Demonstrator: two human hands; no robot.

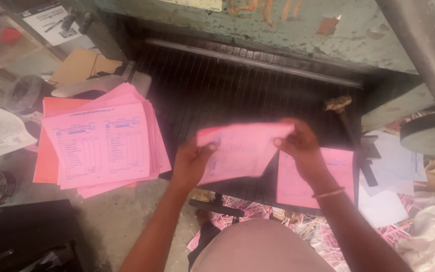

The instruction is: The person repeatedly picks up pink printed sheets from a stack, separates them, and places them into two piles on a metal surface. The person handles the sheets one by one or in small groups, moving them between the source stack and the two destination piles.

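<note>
Holding a pink printed sheet between them, both hands work at the centre of the view, over the dark ribbed bed of an old green paper cutter. The left hand has its grip clenched on the sheet's edge at 9 o'clock, thumb on top; the right hand pinches the edge at 3 o'clock. The sheet is blurred, so its print is hard to make out, but it looks like a ruled form in blue ink on pink paper. Judged by its slight bow, it is light, thin and limp, easily creased or torn; opposite edges seem the sensible places to hold it. A pile of like pink forms lies at 9 o'clock, another pink form at 4 o'clock, pink trimmings below.
</note>
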